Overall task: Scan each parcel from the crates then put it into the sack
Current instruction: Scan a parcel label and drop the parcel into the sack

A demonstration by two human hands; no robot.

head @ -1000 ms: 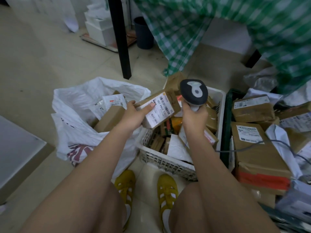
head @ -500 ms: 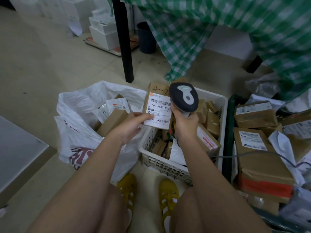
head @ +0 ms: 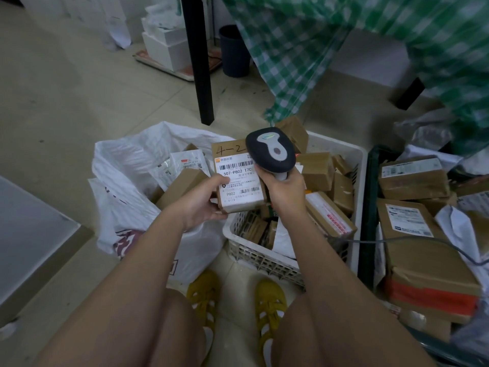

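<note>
My left hand (head: 201, 201) grips a small brown parcel (head: 236, 178) by its lower left corner, white barcode label facing up and "4-2" written on top. My right hand (head: 284, 189) holds a dark handheld scanner (head: 270, 151) by its handle, its head hanging over the label's right edge. Both sit above the near left corner of a white plastic crate (head: 264, 258) filled with several brown parcels. To the left stands an open white sack (head: 127, 181) with a few parcels inside.
A dark green crate (head: 369, 207) on the right holds larger boxes, with the scanner's grey cable (head: 423, 241) lying across them. A black table leg (head: 198, 62) and a green checked cloth (head: 304, 49) are beyond. A grey board edge (head: 34, 239) sits at left; my yellow shoes (head: 235, 300) are below.
The parcel turned from tilted to label-up and came lower toward me. The scanner moved left and down until its head overlaps the label's right edge.
</note>
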